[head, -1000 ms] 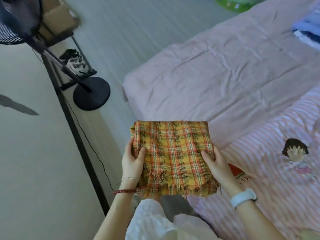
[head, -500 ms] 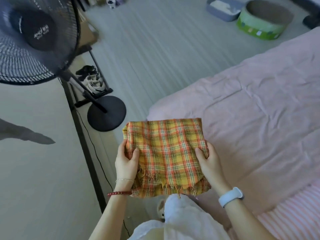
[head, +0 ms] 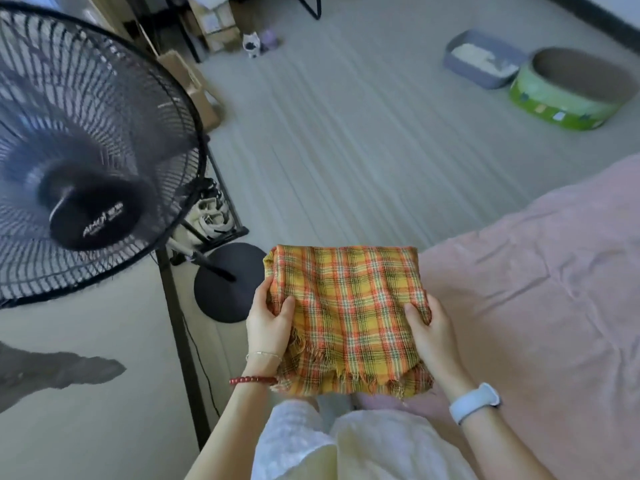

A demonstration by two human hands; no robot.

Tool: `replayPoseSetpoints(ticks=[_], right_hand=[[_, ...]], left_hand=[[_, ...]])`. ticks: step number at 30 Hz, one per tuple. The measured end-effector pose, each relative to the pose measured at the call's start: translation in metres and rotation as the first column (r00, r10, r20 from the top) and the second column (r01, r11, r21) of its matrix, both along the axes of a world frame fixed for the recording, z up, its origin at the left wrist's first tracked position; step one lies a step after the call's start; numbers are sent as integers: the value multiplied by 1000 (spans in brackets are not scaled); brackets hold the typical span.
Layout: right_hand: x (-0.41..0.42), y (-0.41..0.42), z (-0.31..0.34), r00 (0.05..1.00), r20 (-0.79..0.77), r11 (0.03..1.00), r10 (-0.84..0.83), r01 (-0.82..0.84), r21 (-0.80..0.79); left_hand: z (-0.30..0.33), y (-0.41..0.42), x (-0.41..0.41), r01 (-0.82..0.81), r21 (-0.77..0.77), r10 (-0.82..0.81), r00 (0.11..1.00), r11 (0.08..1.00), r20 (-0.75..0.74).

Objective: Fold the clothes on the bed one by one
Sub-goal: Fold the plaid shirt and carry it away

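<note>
Off the bed's (head: 540, 306) edge, over the floor, a folded plaid cloth (head: 346, 317) (yellow-orange, fringed near edge) is held up by both hands. Left hand (head: 268, 327) grips its left side, thumb on top; right hand (head: 431, 336) grips the right side likewise. Standing fan (head: 79, 168) at left, green round tub (head: 568, 91) far right.

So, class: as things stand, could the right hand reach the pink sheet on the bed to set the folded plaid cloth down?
Probably yes. The right hand grips the plaid cloth right beside the pink sheet, and nothing lies between them.
</note>
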State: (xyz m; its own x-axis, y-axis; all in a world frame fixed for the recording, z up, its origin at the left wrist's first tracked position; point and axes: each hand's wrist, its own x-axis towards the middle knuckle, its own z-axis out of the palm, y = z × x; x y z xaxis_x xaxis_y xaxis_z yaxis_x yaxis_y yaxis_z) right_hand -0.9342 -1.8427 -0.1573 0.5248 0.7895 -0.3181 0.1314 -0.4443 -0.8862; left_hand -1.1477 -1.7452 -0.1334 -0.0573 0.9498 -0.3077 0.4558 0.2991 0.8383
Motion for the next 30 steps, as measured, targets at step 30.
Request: replayPoseSetpoints(ticks=[30], right_hand=[[322,334,28,724,18,724,-690,689,25]], left_hand=[[10,449,440,674,87,-680,730,733,75]])
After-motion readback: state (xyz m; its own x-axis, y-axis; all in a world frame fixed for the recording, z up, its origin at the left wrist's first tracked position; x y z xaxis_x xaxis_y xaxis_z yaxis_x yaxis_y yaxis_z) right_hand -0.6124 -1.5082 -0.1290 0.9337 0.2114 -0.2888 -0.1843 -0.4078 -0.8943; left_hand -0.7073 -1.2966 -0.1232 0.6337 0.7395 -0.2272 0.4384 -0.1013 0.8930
